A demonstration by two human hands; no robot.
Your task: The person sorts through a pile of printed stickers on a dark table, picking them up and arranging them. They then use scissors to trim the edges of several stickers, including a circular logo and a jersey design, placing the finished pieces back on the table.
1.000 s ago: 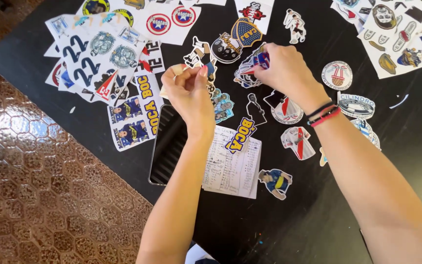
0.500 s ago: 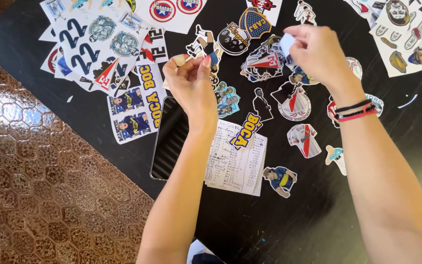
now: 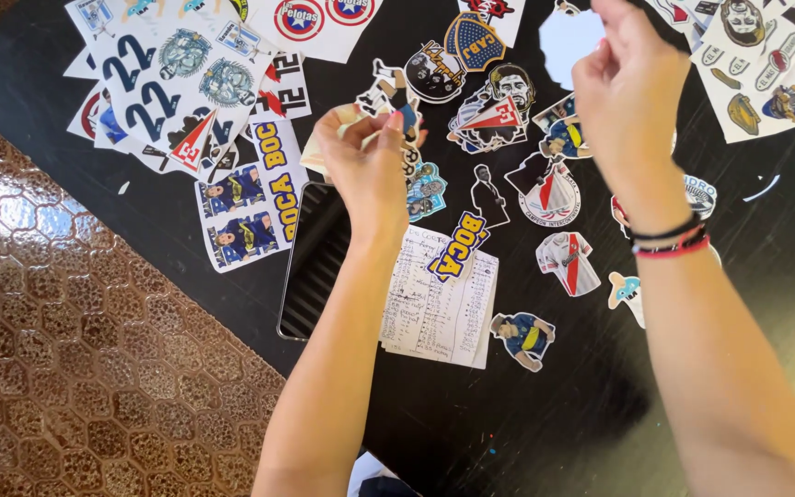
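My left hand (image 3: pixel 370 166) hovers over the black table (image 3: pixel 526 423) with its fingers pinched on a small cream-coloured backing paper and a cut-out sticker (image 3: pixel 388 110). My right hand (image 3: pixel 627 83), with dark and red bands on the wrist, is raised near the top edge and pinches a pale, whitish sticker piece (image 3: pixel 568 41). Many cut-out stickers of football players, shirts and badges lie spread on the table between and around both hands.
A dark phone (image 3: pixel 310 262) lies under my left forearm, beside a handwritten paper slip (image 3: pixel 434 308). White sticker sheets (image 3: pixel 195 83) are stacked at the top left and more (image 3: pixel 766 64) at the top right. A brown patterned tile floor (image 3: pixel 75 368) lies left of the table.
My right hand has lifted a pale sticker piece off the table and moved up and to the right. My left hand stays in place, still pinching its paper.
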